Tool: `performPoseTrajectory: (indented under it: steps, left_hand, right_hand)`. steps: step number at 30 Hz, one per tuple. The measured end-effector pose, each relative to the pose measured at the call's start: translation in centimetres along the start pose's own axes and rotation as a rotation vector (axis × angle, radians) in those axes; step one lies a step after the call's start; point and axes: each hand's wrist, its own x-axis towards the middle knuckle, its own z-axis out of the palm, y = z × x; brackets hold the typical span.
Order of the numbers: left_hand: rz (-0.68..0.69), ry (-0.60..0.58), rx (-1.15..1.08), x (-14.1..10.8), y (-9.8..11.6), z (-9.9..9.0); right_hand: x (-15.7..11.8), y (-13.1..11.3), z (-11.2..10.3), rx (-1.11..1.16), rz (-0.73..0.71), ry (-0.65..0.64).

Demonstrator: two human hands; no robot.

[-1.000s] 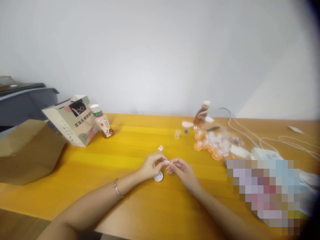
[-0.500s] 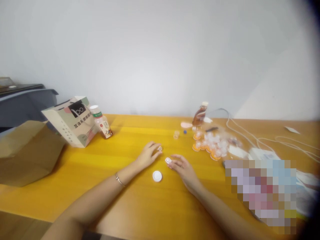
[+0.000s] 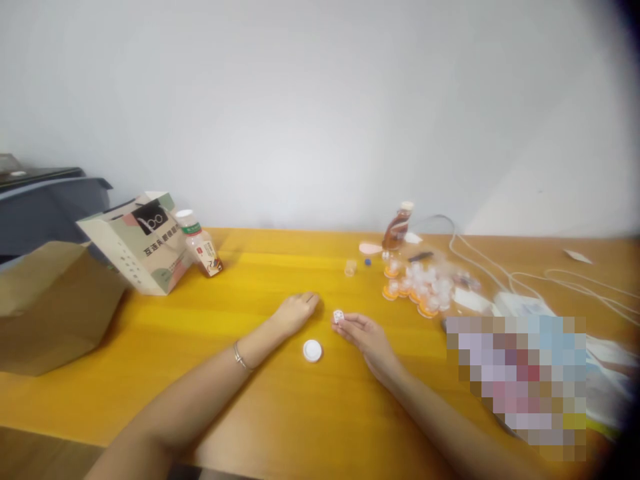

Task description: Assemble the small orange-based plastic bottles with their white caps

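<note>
My right hand (image 3: 364, 335) pinches a small white die with dark dots (image 3: 339, 316) between thumb and fingertips, just above the yellow-brown table (image 3: 260, 413). To its left, my left hand (image 3: 299, 312) is closed with its back turned up; whatever its fingers hold is hidden. A round white lid (image 3: 313, 351) lies on the table below and between the two hands, touched by neither.
At the left stand a brown paper bag (image 3: 55, 307), a printed paper bag (image 3: 150, 247) and a bottle (image 3: 200, 247). A dark drink bottle (image 3: 398, 228), many small clear-and-orange cups (image 3: 425, 287) and white cables (image 3: 480, 250) lie to the right.
My left hand has turned palm down and its fingers have closed, so the white die at its fingertips no longer shows. The die in my right hand has tilted and risen slightly.
</note>
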Motion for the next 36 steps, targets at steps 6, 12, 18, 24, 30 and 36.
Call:
performPoseTrajectory:
  steps: [6,12,18,24,30,36]
  left_hand:
    - [-0.045,0.086,-0.094,0.1,0.0,-0.6]
    - [-0.180,0.185,-0.977,0.2,1.5,-0.9]
    - [-0.153,0.178,-1.199,0.0,3.8,-1.7]
    - [-0.166,0.294,-1.064,-0.2,4.0,-1.3]
    - [-0.158,0.324,-1.023,-0.2,3.9,-0.6]
    - [-0.156,0.299,-1.006,-0.2,3.8,-0.8]
  right_hand:
    - [0.2,0.1,-0.3,0.011,-0.019,0.014]
    - [0.3,0.2,-0.3,0.046,-0.032,0.001]
    - [0.2,0.1,-0.2,0.006,-0.025,-0.055]
    - [0.1,0.2,-0.1,-0.001,-0.014,-0.062]
    - [0.0,0.1,0.0,0.005,0.009,-0.046]
    - [0.0,0.0,0.1,0.016,-0.006,-0.036]
